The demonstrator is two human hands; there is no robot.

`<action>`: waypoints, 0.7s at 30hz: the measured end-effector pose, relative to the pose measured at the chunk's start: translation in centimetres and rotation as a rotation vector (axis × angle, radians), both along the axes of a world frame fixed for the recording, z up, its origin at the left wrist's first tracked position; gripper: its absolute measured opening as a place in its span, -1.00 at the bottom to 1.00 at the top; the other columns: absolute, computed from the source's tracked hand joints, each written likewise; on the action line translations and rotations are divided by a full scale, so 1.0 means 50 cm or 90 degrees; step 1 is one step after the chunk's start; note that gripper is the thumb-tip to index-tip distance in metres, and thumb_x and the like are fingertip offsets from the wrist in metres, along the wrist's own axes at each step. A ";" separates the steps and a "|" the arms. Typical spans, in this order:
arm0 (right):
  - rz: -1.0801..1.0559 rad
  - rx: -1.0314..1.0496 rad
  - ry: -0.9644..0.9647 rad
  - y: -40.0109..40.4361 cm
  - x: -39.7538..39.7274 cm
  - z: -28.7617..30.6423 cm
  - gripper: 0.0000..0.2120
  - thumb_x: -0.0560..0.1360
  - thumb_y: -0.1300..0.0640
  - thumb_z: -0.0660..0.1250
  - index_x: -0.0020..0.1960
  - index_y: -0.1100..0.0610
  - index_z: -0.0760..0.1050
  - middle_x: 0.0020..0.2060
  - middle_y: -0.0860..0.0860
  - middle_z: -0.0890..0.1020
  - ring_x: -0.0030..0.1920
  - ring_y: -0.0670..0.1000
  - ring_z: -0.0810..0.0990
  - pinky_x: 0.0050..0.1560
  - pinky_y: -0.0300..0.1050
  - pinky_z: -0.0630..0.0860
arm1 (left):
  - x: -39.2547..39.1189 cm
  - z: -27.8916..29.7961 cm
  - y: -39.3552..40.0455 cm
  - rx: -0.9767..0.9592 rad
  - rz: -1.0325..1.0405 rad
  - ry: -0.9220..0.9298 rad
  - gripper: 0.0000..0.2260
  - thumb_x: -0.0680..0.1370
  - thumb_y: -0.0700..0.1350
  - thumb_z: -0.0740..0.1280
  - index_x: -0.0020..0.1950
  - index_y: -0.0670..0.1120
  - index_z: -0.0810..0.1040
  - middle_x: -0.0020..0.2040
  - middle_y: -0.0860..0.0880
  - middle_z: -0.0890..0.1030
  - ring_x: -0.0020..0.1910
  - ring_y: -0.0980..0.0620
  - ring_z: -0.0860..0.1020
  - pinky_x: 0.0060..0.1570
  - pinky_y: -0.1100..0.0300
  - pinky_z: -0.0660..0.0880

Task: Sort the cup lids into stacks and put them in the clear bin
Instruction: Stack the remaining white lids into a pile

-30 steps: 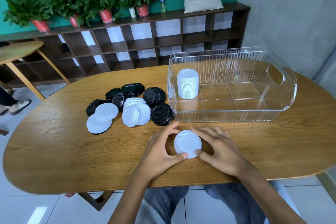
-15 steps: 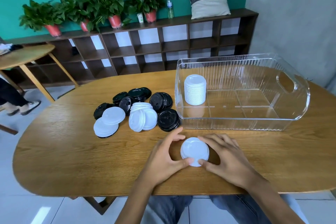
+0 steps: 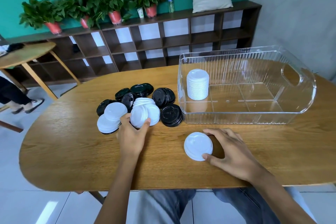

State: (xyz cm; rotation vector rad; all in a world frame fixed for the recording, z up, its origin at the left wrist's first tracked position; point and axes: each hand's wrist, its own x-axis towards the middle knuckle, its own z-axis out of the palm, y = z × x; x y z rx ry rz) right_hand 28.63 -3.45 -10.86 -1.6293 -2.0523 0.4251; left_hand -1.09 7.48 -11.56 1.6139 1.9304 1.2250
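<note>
The wooden table (image 3: 181, 172) carries everything, and the clear bin (image 3: 307, 96) sits on its far right part, the landmark for the rest. Inside the bin, in the far-left compartment against its left wall, stands one finished stack of white lids (image 3: 197, 84); the other compartments hold nothing that can be seen. So the task looks perhaps a third done at most: one white stack is stored, while no black one is.

Left of the bin lies the unsorted pile. The black lids (image 3: 171, 115) spread from just beside the bin's left wall outward, some nested in short stacks, none yet gathered into one column. Mixed among them, farther left of the bin, are loose white lids (image 3: 114, 112), overlapping each other and some black ones.

In front of the bin's near-left corner, apart from it, a small white stack (image 3: 198, 146) lies flat on the table, apparently the second white stack under construction.

The left hand (image 3: 131, 132) reaches into the pile left of the bin, thumb and fingers pinching a tilted clutch of white lids (image 3: 139, 118). The right hand (image 3: 231, 149) rests on the table in front of the bin, fingers curved round the small white stack's right edge, thumb touching its near rim, steadying it.
</note>
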 end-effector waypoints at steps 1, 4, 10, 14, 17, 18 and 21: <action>-0.001 -0.002 0.005 0.000 0.001 0.000 -0.33 0.36 -0.42 0.22 0.42 -0.24 0.27 0.12 -0.65 0.18 0.23 -0.36 0.16 0.27 -0.24 0.09 | -0.002 0.000 -0.006 0.012 -0.005 -0.043 -0.44 0.46 0.14 0.55 0.31 -0.02 0.40 0.15 0.07 0.53 0.22 -0.06 0.54 0.25 -0.04 0.46; 0.010 0.000 0.001 0.002 0.003 -0.003 -0.38 0.39 -0.41 0.22 0.40 -0.25 0.30 0.15 -0.58 0.28 0.32 -0.28 0.24 0.28 -0.21 0.12 | -0.006 0.000 -0.037 0.076 -0.011 -0.132 -0.42 0.39 0.08 0.63 0.28 0.11 0.40 0.20 0.15 0.55 0.21 0.08 0.54 0.22 0.08 0.50; 0.028 0.004 -0.014 0.004 0.006 -0.006 -0.37 0.46 -0.36 0.24 0.48 -0.22 0.29 0.35 -0.36 0.37 0.37 -0.22 0.25 0.32 -0.20 0.12 | 0.024 -0.003 -0.112 0.132 -0.097 -0.158 -0.33 0.27 0.20 0.64 0.31 0.22 0.47 0.27 0.25 0.53 0.30 0.16 0.49 0.30 0.15 0.42; 0.022 0.005 0.023 0.002 0.008 0.000 -0.45 0.57 -0.16 0.31 0.52 -0.19 0.25 0.34 -0.32 0.41 0.38 -0.18 0.29 0.36 -0.14 0.17 | 0.101 -0.003 -0.156 0.059 -0.341 -0.081 -0.28 0.25 0.30 0.61 0.35 0.32 0.43 0.33 0.26 0.50 0.36 0.14 0.48 0.31 0.11 0.44; 0.006 -0.007 0.106 0.001 0.009 0.004 -0.54 0.64 -0.15 0.16 0.52 -0.20 0.24 0.29 -0.36 0.46 0.37 -0.22 0.31 0.38 -0.13 0.17 | 0.138 -0.005 -0.159 0.019 -0.394 0.042 -0.25 0.27 0.44 0.52 0.40 0.32 0.38 0.34 0.36 0.44 0.38 0.21 0.43 0.36 -0.01 0.42; 0.004 -0.006 0.115 0.000 0.008 0.005 -0.53 0.63 -0.20 0.11 0.52 -0.21 0.24 0.28 -0.37 0.48 0.36 -0.24 0.31 0.38 -0.14 0.17 | 0.142 -0.005 -0.156 0.010 -0.394 0.068 -0.23 0.27 0.48 0.49 0.41 0.32 0.37 0.34 0.38 0.42 0.38 0.23 0.42 0.37 -0.03 0.41; -0.001 0.006 0.070 0.000 0.004 0.003 -0.46 0.59 -0.34 0.04 0.52 -0.20 0.25 0.28 -0.33 0.48 0.34 -0.21 0.32 0.38 -0.11 0.19 | 0.151 -0.003 -0.150 0.005 -0.388 0.105 -0.24 0.27 0.47 0.48 0.41 0.28 0.40 0.32 0.34 0.46 0.33 0.23 0.44 0.34 -0.01 0.41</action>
